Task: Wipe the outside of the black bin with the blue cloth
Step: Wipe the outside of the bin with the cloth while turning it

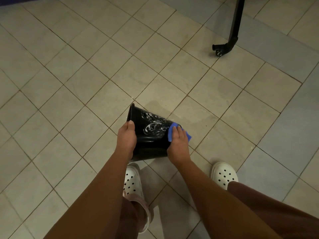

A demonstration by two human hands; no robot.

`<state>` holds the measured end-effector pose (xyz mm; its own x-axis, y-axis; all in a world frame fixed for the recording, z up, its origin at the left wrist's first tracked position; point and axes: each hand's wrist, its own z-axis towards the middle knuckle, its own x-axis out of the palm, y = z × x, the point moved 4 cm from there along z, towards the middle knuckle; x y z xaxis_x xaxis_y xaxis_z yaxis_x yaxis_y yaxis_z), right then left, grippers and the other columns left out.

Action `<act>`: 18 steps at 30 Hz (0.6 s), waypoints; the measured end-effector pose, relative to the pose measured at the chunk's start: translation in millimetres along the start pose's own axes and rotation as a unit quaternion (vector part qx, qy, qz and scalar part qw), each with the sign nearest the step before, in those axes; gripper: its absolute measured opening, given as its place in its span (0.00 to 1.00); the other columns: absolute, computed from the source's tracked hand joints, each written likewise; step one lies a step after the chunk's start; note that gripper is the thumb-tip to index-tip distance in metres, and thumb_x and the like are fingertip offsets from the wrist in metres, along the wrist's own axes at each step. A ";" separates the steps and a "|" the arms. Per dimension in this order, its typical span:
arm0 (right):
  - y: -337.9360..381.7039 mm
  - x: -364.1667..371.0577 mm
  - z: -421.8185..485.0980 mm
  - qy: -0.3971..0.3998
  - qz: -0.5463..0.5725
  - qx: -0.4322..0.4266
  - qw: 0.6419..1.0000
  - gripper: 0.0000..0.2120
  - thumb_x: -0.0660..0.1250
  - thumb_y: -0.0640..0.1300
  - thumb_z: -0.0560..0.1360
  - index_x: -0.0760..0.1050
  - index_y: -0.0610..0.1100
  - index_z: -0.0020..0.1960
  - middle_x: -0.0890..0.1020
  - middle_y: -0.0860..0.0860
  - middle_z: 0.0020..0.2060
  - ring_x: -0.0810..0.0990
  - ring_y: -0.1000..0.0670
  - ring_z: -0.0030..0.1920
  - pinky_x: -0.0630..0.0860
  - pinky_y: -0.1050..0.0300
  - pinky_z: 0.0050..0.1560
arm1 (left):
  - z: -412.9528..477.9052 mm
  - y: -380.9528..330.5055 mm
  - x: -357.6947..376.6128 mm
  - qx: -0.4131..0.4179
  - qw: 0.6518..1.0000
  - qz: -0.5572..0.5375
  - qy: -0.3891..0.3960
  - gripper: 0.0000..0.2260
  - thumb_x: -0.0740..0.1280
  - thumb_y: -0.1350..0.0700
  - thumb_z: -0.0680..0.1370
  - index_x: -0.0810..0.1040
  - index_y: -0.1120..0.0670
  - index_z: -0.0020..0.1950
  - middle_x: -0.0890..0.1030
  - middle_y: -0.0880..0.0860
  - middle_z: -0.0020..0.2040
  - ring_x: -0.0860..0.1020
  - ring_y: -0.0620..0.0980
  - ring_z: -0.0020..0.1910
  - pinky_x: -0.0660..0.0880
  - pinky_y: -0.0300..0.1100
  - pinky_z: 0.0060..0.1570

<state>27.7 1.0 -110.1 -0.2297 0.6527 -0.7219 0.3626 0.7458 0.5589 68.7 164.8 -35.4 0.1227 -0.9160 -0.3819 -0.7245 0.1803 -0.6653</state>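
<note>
We hold the black bin (151, 135) tipped on its side between our two hands. Our left hand (126, 135) grips the bin at its open end, with the thumb over the rim. Our right hand (178, 144) lies with flat fingers on the blue cloth (170, 134) and presses it on the bin's wall at the bottom end. White soapy swirls (152, 126) show on the wall between the hands. Below the bin are our two white clogs (224, 175) on the tiled floor (86, 75). Far above the bin, to the right, stands a black metal leg (232, 37).
</note>
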 end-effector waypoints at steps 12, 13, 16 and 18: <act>5.4 13.1 -37.8 -0.058 0.015 -0.030 0.998 0.32 0.59 0.29 0.72 0.53 0.37 0.74 0.54 0.38 0.74 0.48 0.39 0.75 0.49 0.42 0.74 | 3.0 0.4 -0.6 0.011 1.000 0.014 -0.011 0.16 0.53 0.50 0.85 0.78 0.56 0.56 0.80 0.58 0.51 0.78 0.57 0.52 0.75 0.53 0.56; 5.2 10.4 -31.6 -0.047 0.001 -0.049 0.998 0.33 0.59 0.30 0.73 0.51 0.39 0.75 0.53 0.41 0.75 0.45 0.42 0.75 0.46 0.44 0.75 | 3.3 0.1 -0.8 0.017 1.000 0.016 -0.009 0.17 0.53 0.50 0.85 0.78 0.57 0.57 0.80 0.58 0.51 0.78 0.56 0.52 0.74 0.51 0.54; -3.6 0.9 -5.3 0.005 0.003 -0.045 0.999 0.35 0.60 0.31 0.73 0.49 0.42 0.76 0.51 0.45 0.76 0.44 0.45 0.76 0.45 0.46 0.75 | 4.4 0.6 0.1 0.029 0.999 0.016 -0.008 0.17 0.53 0.51 0.85 0.78 0.59 0.59 0.80 0.57 0.50 0.78 0.54 0.50 0.71 0.47 0.49; -12.8 -4.0 1.8 0.014 0.023 -0.004 1.000 0.36 0.61 0.30 0.72 0.50 0.41 0.76 0.52 0.43 0.75 0.46 0.44 0.75 0.47 0.47 0.75 | 5.0 1.2 1.0 0.036 0.999 0.015 -0.009 0.17 0.53 0.51 0.85 0.78 0.59 0.57 0.79 0.56 0.48 0.77 0.53 0.48 0.71 0.46 0.47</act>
<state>25.6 -11.4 -115.0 -0.2376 0.6901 -0.6836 0.3659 0.7155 0.5951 71.4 165.9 -39.8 0.1147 -0.9031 -0.4138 -0.6778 0.2334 -0.6972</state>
